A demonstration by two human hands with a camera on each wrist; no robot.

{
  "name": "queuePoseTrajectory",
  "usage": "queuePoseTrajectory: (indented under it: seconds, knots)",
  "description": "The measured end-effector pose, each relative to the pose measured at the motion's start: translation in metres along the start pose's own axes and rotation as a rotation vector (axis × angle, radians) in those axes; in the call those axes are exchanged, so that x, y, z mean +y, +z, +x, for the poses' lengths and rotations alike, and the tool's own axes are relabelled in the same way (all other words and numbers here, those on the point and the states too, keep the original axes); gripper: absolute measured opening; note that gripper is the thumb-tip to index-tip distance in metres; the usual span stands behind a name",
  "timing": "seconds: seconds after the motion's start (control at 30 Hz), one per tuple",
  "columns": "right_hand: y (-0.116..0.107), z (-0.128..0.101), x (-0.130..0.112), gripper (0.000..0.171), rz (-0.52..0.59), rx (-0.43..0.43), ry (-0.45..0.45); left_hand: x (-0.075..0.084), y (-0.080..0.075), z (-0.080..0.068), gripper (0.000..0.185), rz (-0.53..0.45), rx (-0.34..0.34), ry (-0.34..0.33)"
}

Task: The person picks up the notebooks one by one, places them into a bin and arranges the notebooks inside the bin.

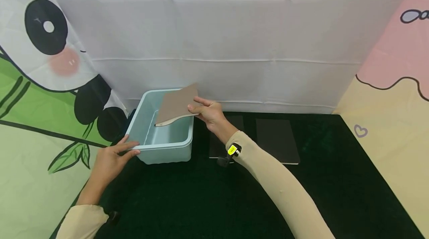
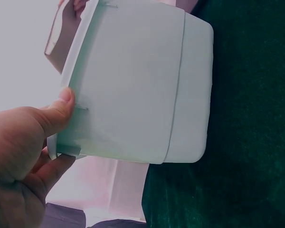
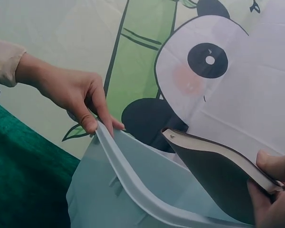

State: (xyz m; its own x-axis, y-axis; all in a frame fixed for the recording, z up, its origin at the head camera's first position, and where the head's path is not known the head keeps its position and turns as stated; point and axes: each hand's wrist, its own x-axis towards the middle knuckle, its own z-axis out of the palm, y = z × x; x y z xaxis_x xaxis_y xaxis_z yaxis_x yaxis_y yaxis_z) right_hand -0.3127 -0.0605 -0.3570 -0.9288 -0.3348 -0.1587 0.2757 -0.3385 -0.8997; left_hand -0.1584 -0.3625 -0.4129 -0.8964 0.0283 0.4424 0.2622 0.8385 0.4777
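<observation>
Hands were at work on a pale blue plastic tub (image 1: 166,146) that stood on the dark green cloth (image 1: 207,201), at its back left, close against the white curtain (image 1: 234,45). The left hand (image 1: 112,161) gripped the tub's near left corner: in the left wrist view the thumb (image 2: 57,114) lay curled over the rim with the fingers underneath, and the right wrist view showed the same pinch on the lip from the other side.

The right hand (image 1: 209,114) held a brown-covered notebook (image 1: 175,105) by its right edge, thumb on top and fingers below, clasped tight. The notebook hung tilted over the tub's open top, its low left corner dipping below the rim toward the inside, its high corner rising above the back wall. From the right wrist view its pale page edges (image 3: 218,152) showed as a thin stripe, and the cover looked dark from underneath. I could not tell whether the low corner touched the tub's inner wall.

To the right of the tub, two dark flat notebooks lay on the cloth: one (image 1: 278,140) in plain sight, the other (image 1: 218,146) nearer the tub and partly hidden behind the right forearm. A panda print (image 1: 47,45) hung to the left of the tub.
</observation>
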Motion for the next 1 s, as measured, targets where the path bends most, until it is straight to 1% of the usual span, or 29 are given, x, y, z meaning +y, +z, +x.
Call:
queuePoseTrajectory:
  seconds: [0.2,0.4,0.53,0.67,0.83,1.0]
  knots:
    - [0.010,0.005,0.009,0.053,-0.076,0.007,-0.003,-0.001,0.000,-0.001,0.028,0.001,0.003,-0.003]
    - [0.023,0.005,0.016,0.051,-0.111,0.003,0.009,-0.002,0.000,-0.001,0.028,0.000,0.005,-0.006]
    - [0.033,0.007,0.020,0.050,-0.143,0.026,0.011,-0.002,0.000,-0.001,0.028,-0.004,0.005,-0.010]
    - [0.041,0.010,0.023,0.048,-0.204,0.072,0.013,-0.002,0.000,-0.001,0.028,-0.008,0.000,-0.016]
    - [0.046,0.011,0.024,0.048,-0.254,0.109,0.016,-0.003,0.001,-0.001,0.028,-0.011,-0.004,-0.020]
    - [0.046,0.011,0.026,0.049,-0.273,0.105,0.016,-0.004,0.001,-0.001,0.028,-0.008,-0.005,-0.027]
